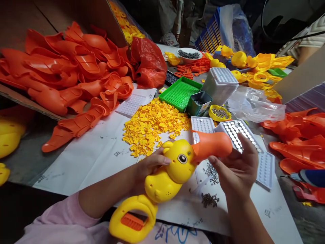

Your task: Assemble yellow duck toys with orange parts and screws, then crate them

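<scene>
A yellow duck-shaped toy with a ring handle is held above the paper-covered table, its head toward the upper right. My left hand is wrapped round the back of the toy, thumb on the head beside the eye. An orange beak piece sits at the front of the head. My right hand is at the beak's far end, thumb beneath it and fingers raised and spread behind; whether it grips the beak is unclear. An orange part shows inside the handle.
Small yellow parts lie heaped behind the toy. Orange shells fill a box at left. Around the middle are a green tray, a yellow bowl of screws and a tray of silver discs. Loose screws lie near my right hand.
</scene>
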The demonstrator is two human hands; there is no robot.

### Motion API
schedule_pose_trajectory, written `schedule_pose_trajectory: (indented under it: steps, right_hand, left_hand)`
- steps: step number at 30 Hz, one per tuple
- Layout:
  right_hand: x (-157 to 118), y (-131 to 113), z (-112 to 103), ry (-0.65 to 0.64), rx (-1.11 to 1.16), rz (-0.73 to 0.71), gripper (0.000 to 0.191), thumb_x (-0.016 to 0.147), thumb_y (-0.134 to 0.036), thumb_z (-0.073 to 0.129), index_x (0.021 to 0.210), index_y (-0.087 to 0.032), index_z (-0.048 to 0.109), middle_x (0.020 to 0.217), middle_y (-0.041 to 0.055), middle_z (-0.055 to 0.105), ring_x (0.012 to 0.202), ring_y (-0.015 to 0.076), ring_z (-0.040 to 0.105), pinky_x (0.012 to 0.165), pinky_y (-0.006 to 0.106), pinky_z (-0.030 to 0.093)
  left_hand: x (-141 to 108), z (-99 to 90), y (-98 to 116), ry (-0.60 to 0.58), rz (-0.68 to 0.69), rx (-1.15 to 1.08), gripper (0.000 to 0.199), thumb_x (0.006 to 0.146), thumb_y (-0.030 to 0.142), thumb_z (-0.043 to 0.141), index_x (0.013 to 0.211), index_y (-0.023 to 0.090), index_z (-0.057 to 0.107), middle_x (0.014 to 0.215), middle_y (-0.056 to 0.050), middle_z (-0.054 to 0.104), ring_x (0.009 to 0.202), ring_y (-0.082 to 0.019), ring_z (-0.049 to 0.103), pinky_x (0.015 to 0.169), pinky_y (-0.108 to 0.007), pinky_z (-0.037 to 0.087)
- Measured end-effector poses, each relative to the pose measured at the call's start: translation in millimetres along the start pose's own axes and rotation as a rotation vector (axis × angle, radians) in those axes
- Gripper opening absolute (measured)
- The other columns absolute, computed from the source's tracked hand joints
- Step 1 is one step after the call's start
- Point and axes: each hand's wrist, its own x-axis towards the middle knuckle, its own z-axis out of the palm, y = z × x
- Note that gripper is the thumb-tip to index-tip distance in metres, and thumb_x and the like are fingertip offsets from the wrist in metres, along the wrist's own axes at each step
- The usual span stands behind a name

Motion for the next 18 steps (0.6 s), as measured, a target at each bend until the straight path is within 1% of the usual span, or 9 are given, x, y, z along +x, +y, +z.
schedule_pose_trajectory:
  steps: [2, 3, 6, 8, 10, 12, 15, 18]
  right_hand:
    - [1, 2, -5, -0.034, -0.066, -0.019, 0.058, 0.072, -0.011, 0.077, 0.121, -0.037, 0.06, 0.106, 0.0015, 0.069, 0.09, 0.0166, 0.066, 0.081, 0.031, 0.058]
    - [2, 3, -9, -0.079, -0.117, 0.0, 0.055, 0.073, -0.012, 0.077, 0.12, -0.035, 0.061, 0.111, 0.0028, 0.068, 0.093, 0.0178, 0.065, 0.082, 0.032, 0.057]
    - [8, 5, -20, -0.276, -0.249, 0.108, 0.049, 0.076, -0.016, 0.075, 0.12, -0.032, 0.063, 0.117, 0.0048, 0.066, 0.1, 0.0198, 0.063, 0.088, 0.035, 0.055]
    - [12, 4, -24, -0.367, -0.216, 0.171, 0.048, 0.078, -0.018, 0.073, 0.122, -0.032, 0.061, 0.121, 0.0047, 0.064, 0.105, 0.0198, 0.061, 0.09, 0.035, 0.054]
    - [14, 1, -25, -0.394, -0.134, 0.214, 0.052, 0.079, -0.018, 0.071, 0.126, -0.034, 0.056, 0.126, 0.0044, 0.061, 0.108, 0.0192, 0.06, 0.089, 0.034, 0.055]
    - [15, -1, -25, -0.404, -0.1, 0.232, 0.054, 0.079, -0.018, 0.072, 0.128, -0.034, 0.054, 0.126, 0.0043, 0.059, 0.108, 0.0183, 0.06, 0.088, 0.032, 0.055]
    - [14, 0, -25, -0.43, -0.157, 0.222, 0.049, 0.079, -0.02, 0.071, 0.125, -0.033, 0.056, 0.127, 0.0049, 0.058, 0.107, 0.0185, 0.059, 0.089, 0.033, 0.054]
    - [14, 3, -24, -0.422, -0.261, 0.218, 0.049, 0.079, -0.022, 0.072, 0.124, -0.033, 0.056, 0.121, 0.0049, 0.061, 0.101, 0.0178, 0.059, 0.09, 0.034, 0.053]
  left_hand:
    - [0, 2.7, -1, -0.04, 0.003, 0.005, 0.054, 0.065, 0.024, 0.068, 0.115, 0.017, 0.052, 0.112, -0.011, 0.063, 0.096, -0.028, 0.063, 0.077, -0.037, 0.051]
    - [0, 3.9, -2, -0.06, -0.004, 0.02, 0.056, 0.066, 0.022, 0.067, 0.118, 0.019, 0.048, 0.115, -0.011, 0.061, 0.098, -0.028, 0.063, 0.079, -0.038, 0.05]
    - [0, 5.4, -3, -0.108, -0.025, 0.081, 0.064, 0.069, 0.022, 0.069, 0.125, 0.022, 0.039, 0.12, -0.011, 0.058, 0.098, -0.026, 0.063, 0.081, -0.037, 0.049]
    - [0, 4.7, -2, -0.124, -0.033, 0.107, 0.064, 0.07, 0.023, 0.07, 0.125, 0.021, 0.038, 0.12, -0.012, 0.057, 0.097, -0.025, 0.063, 0.079, -0.036, 0.05]
    - [0, 3.9, -1, -0.122, -0.039, 0.123, 0.063, 0.069, 0.026, 0.071, 0.124, 0.02, 0.038, 0.118, -0.012, 0.057, 0.093, -0.024, 0.063, 0.076, -0.035, 0.05]
    - [0, 4.3, 0, -0.112, -0.043, 0.147, 0.066, 0.067, 0.029, 0.074, 0.123, 0.019, 0.038, 0.114, -0.012, 0.058, 0.09, -0.023, 0.064, 0.073, -0.033, 0.05]
    - [1, 6.4, 2, -0.071, -0.042, 0.202, 0.076, 0.061, 0.034, 0.08, 0.122, 0.02, 0.037, 0.114, -0.011, 0.056, 0.089, -0.023, 0.063, 0.071, -0.031, 0.051]
    - [4, 6.5, 1, -0.028, -0.001, 0.256, 0.087, 0.053, 0.037, 0.085, 0.123, 0.024, 0.034, 0.121, -0.011, 0.051, 0.093, -0.025, 0.062, 0.072, -0.033, 0.05]
